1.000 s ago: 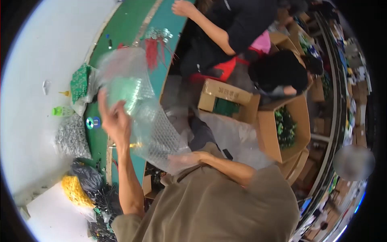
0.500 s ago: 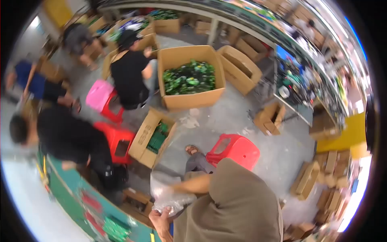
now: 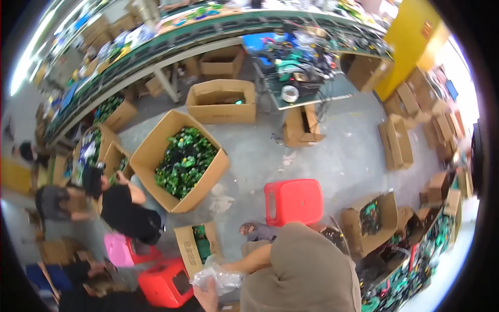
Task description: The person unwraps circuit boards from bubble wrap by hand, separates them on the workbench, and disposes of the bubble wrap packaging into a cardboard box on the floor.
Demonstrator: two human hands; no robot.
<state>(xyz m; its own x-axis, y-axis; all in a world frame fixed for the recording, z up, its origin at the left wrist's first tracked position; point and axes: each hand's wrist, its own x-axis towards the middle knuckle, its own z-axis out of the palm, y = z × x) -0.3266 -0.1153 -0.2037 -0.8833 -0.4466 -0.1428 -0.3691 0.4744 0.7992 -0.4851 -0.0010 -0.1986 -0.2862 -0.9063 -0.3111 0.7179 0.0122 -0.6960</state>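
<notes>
A crumpled sheet of clear bubble wrap (image 3: 221, 277) is bunched between my hands near the bottom centre. My left hand (image 3: 207, 296) is closed on its lower left side. My right hand (image 3: 224, 268) is at its upper side, largely covered by the plastic, so its fingers are hidden. Just above the wrap stands an open cardboard box (image 3: 186, 250) with green circuit boards (image 3: 201, 244) inside. A red stool (image 3: 294, 202) stands beside my knee.
A large box (image 3: 212, 179) of green parts stands at left centre, near a seated person (image 3: 127, 208). Red (image 3: 161, 283) and pink (image 3: 118, 249) stools are at lower left. A cluttered table (image 3: 312, 93) stands beyond, with filled boxes (image 3: 356, 231) at right.
The view has swung from the green bench to the floor and far tables. The bubble wrap, spread out earlier, is now bunched up, and my hands have come close together.
</notes>
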